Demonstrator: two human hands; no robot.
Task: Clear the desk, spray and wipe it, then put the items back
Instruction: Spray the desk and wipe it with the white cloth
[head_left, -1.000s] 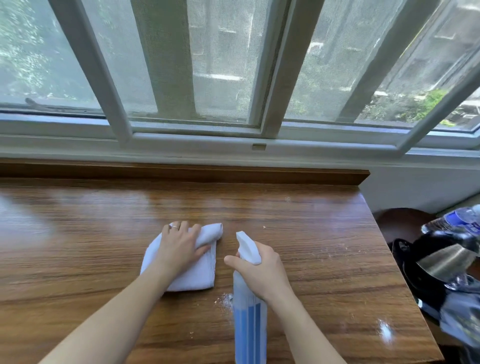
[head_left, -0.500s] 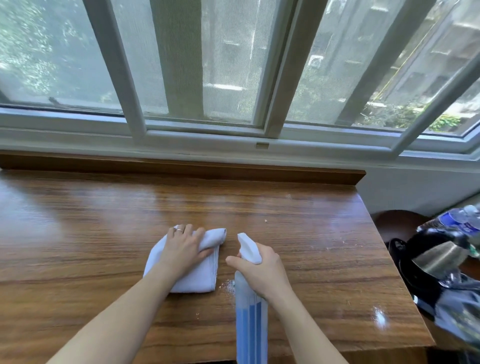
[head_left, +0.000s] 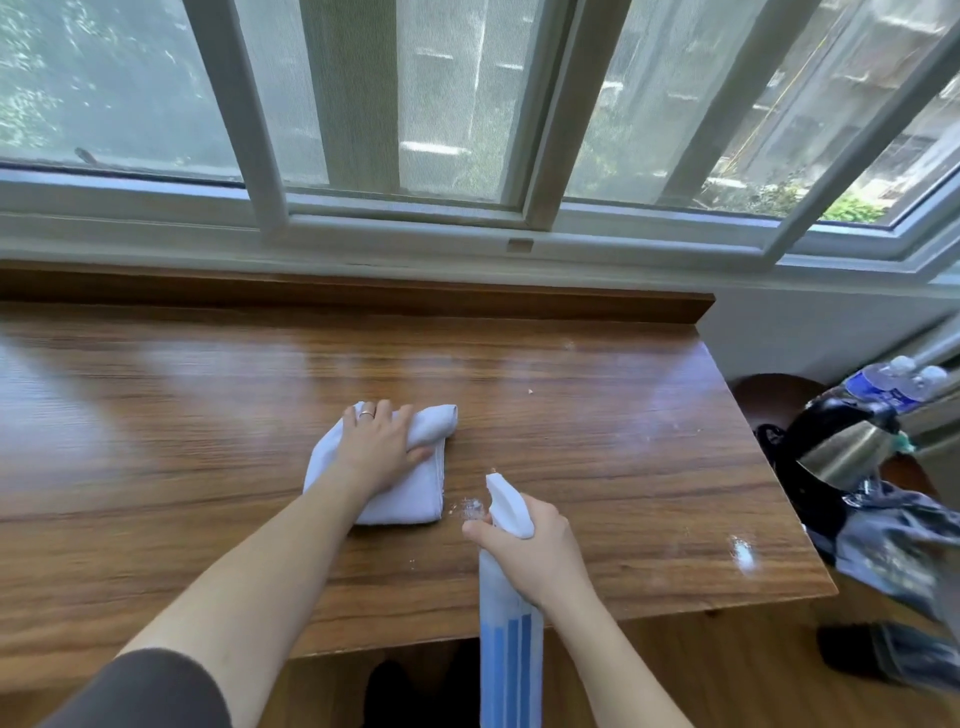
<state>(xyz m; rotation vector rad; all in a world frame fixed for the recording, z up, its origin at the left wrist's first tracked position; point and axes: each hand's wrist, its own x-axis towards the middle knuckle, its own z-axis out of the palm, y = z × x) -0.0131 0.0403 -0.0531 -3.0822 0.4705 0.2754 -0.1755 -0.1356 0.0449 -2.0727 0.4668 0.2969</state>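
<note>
Two hands are shown: the left hand (head_left: 382, 448) and the right hand (head_left: 540, 552). One white cloth (head_left: 402, 491) is counted, lying under the left fingers, and one ring (head_left: 367, 414) is seen on one of them. One spray bottle (head_left: 510, 613) is enclosed by the right fingers. One wooden desk (head_left: 597, 447) lies beneath both. Beyond the right fingers, one kettle (head_left: 836, 452) and one water bottle (head_left: 885, 387) are counted.

Folded white cloth (head_left: 395, 491) on glossy wooden desk (head_left: 597, 426), blue-white spray bottle (head_left: 510, 613) — seemingly upright
</note>
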